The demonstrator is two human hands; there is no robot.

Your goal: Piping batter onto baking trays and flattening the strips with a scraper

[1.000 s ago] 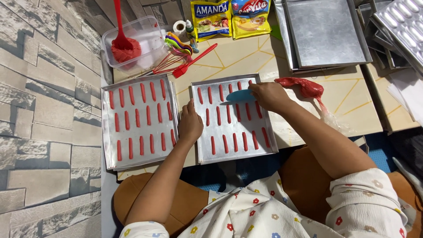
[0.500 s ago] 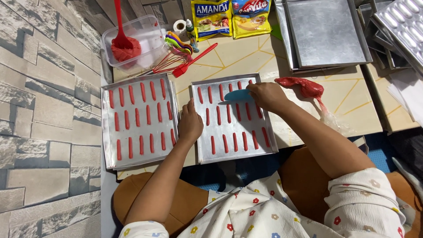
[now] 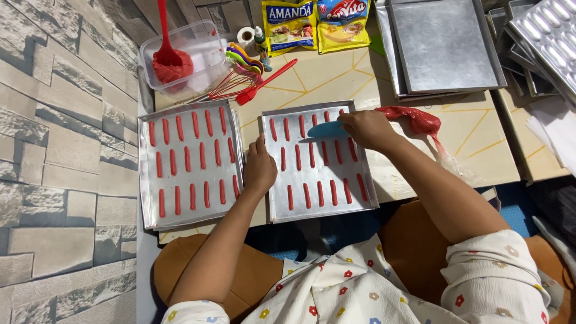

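my right hand (image 3: 367, 129) is closed around a blue scraper (image 3: 327, 129) at the far end of the near baking tray (image 3: 321, 210); my left hand (image 3: 259, 169) rests open on its left rim. the red dough strips (image 3: 306, 195) look soft and smear-prone, so i'd grip the tray's bare edges.

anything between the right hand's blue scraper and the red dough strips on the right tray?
Nothing visible. The right hand holds the blue scraper directly on the right tray among the red strips. The left hand only steadies the tray's left edge.
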